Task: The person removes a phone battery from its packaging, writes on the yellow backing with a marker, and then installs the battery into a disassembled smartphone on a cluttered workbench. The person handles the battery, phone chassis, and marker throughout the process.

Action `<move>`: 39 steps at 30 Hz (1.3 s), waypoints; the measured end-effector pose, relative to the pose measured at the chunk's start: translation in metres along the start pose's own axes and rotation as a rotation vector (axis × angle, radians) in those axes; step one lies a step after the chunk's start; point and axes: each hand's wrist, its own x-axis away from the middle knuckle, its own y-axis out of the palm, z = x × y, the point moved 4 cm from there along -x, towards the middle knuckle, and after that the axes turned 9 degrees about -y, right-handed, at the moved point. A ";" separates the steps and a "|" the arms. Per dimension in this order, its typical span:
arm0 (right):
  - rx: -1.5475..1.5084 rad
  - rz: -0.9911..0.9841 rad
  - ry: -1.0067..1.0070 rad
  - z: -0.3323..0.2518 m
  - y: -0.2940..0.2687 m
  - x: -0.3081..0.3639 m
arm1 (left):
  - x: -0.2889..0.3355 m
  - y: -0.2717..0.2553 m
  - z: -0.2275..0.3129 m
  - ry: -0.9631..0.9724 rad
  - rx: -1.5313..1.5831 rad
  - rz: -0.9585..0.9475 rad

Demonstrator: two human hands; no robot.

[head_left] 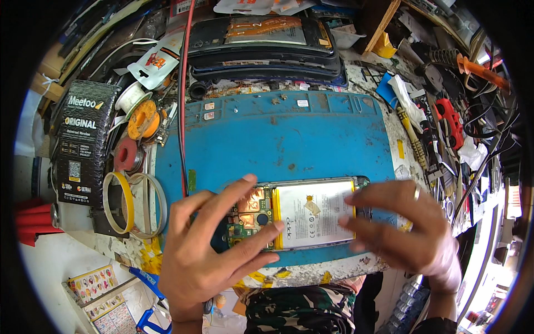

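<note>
An opened smartphone [270,240] lies sideways on a blue work mat [289,139]. Its back is off, baring a green circuit board with copper-coloured shields [251,201] and a white battery [320,222] with a yellow strip along its left edge. My left hand [208,250] spans the phone's left end, fingertips at its upper and lower edges and one finger on the battery's left border. My right hand [409,225], wearing a ring, is bent over the battery's right end. Its thumb and index fingertips are apart there, slightly blurred, with nothing visible between them.
Stacked phone parts [261,53] stand behind the mat. Solder spools [143,118], tape rings [118,203] and a black packet [86,142] crowd the left. A red cable [183,106] crosses the mat's left side. Brushes, tools and red pliers [448,123] lie right.
</note>
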 end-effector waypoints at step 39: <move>0.069 -0.032 0.022 -0.026 0.021 0.031 | -0.001 0.005 0.023 0.345 -0.077 -0.202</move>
